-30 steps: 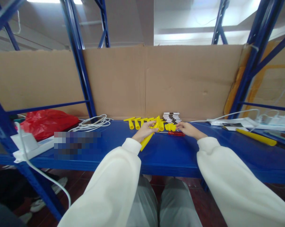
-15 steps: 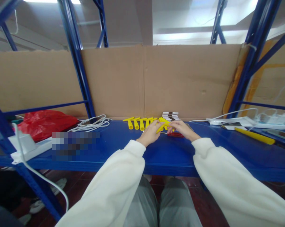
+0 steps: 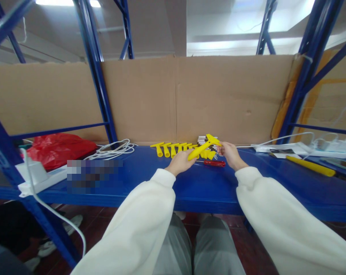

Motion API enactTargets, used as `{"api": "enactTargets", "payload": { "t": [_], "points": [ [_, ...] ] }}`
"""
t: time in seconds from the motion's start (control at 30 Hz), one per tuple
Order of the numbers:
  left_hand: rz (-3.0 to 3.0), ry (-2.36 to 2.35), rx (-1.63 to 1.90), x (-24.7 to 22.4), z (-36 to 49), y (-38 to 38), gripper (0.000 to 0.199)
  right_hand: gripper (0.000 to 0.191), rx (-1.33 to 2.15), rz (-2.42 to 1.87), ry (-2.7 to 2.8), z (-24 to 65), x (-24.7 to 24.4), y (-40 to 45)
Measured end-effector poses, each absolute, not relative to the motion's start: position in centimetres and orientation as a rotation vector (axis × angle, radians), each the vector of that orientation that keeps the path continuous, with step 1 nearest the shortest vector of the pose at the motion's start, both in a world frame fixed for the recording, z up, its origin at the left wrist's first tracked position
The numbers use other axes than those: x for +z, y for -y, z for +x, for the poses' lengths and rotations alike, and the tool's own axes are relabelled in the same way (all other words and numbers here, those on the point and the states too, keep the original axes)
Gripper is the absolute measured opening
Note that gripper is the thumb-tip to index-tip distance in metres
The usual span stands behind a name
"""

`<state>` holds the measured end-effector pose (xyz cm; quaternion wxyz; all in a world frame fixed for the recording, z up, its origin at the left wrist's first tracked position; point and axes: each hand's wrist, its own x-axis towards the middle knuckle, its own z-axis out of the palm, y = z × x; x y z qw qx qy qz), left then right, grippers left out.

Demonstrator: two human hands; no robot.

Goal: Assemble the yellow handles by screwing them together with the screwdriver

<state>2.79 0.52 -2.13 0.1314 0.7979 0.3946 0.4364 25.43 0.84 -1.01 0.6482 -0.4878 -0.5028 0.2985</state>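
My left hand (image 3: 182,162) is closed around the handle of a yellow T-shaped scraper (image 3: 203,148), whose wide head points up and to the right. The fingers of my right hand (image 3: 230,153) are pinched at the right end of that head. Below the scraper lies a screwdriver (image 3: 214,163) with a red handle, its shaft pointing left. Several similar yellow scrapers (image 3: 159,149) lie in a row on the blue shelf beyond my left hand. Small yellow pieces (image 3: 208,154) lie behind the held scraper, beside a stack of white-and-dark packs (image 3: 202,139), partly hidden.
A red plastic bag (image 3: 59,149), a coiled white cable (image 3: 115,149) and a white power strip (image 3: 46,177) lie at the left. On the right are a yellow long-handled object (image 3: 310,165) and another white power strip (image 3: 293,148). Cardboard (image 3: 138,99) closes off the back.
The scraper has been raised, with its head turned up and right. My right hand has shifted right to the head's end, uncovering the red screwdriver.
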Motion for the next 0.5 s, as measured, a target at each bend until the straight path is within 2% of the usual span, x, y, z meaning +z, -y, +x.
{"api": "enactTargets", "payload": {
  "t": [0.13, 0.27, 0.5],
  "points": [
    [2.29, -1.379, 1.324, -1.6, 2.3, -1.2, 0.039, 0.023, 0.804, -0.969, 1.093, 25.3, -1.0, -0.7],
    [1.899, -1.774, 1.511, -1.0, 0.5, -2.7, 0.04, 0.013, 0.823, -1.02, 1.097, 25.2, -1.1, -0.6],
    [1.288, -2.236, 1.405, -1.1, -2.4, -4.5, 0.035, 0.008, 0.794, -1.066, 1.145, 25.3, -1.5, -0.8]
  ]
}}
